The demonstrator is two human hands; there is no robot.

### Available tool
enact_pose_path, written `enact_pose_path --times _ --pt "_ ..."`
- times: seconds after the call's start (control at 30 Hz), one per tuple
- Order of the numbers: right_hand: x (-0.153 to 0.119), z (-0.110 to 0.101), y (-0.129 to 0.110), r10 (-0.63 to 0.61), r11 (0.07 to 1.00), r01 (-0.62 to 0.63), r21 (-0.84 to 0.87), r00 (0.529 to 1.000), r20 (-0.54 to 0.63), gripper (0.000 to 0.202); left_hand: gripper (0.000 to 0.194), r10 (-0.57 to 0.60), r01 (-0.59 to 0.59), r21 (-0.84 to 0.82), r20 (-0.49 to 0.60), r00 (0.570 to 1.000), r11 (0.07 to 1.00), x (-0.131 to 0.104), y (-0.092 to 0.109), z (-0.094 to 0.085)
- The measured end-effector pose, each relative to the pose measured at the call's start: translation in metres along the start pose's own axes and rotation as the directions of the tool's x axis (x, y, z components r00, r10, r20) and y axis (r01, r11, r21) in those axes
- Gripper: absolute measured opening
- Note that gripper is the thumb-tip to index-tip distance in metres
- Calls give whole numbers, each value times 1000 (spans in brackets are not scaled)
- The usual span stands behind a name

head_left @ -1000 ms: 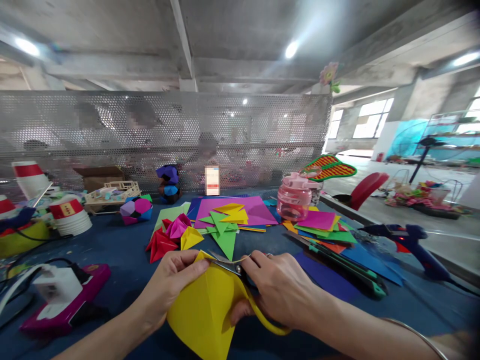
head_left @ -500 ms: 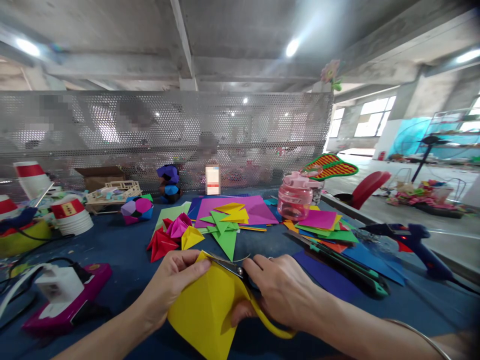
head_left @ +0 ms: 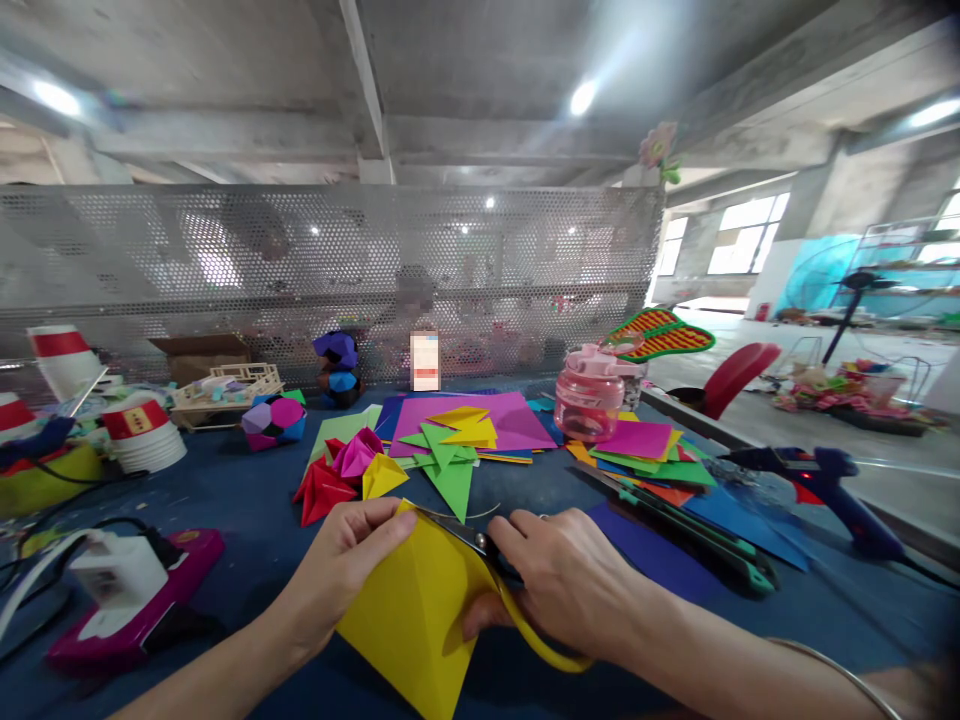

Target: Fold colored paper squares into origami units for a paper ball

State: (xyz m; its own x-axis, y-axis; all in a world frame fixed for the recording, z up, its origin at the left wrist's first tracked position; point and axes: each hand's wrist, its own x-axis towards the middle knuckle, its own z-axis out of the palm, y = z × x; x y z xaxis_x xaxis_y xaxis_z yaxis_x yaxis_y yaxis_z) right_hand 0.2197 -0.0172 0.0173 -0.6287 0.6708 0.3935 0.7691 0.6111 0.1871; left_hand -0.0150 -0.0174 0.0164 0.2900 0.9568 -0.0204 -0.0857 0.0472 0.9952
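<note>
My left hand [head_left: 349, 555] pinches the upper left corner of a creased sheet of yellow paper [head_left: 409, 620] between thumb and fingers. In my right hand [head_left: 559, 565] is a pair of scissors [head_left: 480, 540] with a yellow handle loop; its blades lie along the paper's top right edge, pointing to my left thumb. A thin curled strip of paper [head_left: 487, 511] stands off beside the blades. Part of the handles is hidden behind my right fingers. Just beyond the hands lie folded green paper pieces [head_left: 442, 455], yellow ones [head_left: 385, 476] and red ones [head_left: 326, 487].
A pink bottle [head_left: 589, 400] stands behind coloured paper sheets [head_left: 637, 438]. To the right lie a green cutter [head_left: 690, 535] and a blue glue gun [head_left: 832, 490]. At left are a purple power strip [head_left: 135, 620] and paper cups [head_left: 146, 435]. A perforated metal screen [head_left: 465, 270] closes the back.
The scissors and both hands stay almost in place on the yellow paper. The sheet's lower part shifts very slightly.
</note>
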Motion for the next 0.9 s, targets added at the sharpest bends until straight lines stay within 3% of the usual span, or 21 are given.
enact_pose_path --times 0.2,0.43,0.73,0.9 --pt "1 -8 -1 11 999 -13 33 998 61 46 38 4 -4 30 5 1000 1000 1 -2 -2" --pt "7 -13 -7 20 999 -23 32 997 79 56 40 12 -12 43 3 1000 999 1 -1 -4" --pt "2 -12 -7 -6 1000 9 -29 994 105 17 41 20 -20 46 6 1000 999 0 2 -3" --pt "4 -9 -2 -6 1000 7 -6 990 140 31 39 35 -35 54 13 999 998 3 0 -6"
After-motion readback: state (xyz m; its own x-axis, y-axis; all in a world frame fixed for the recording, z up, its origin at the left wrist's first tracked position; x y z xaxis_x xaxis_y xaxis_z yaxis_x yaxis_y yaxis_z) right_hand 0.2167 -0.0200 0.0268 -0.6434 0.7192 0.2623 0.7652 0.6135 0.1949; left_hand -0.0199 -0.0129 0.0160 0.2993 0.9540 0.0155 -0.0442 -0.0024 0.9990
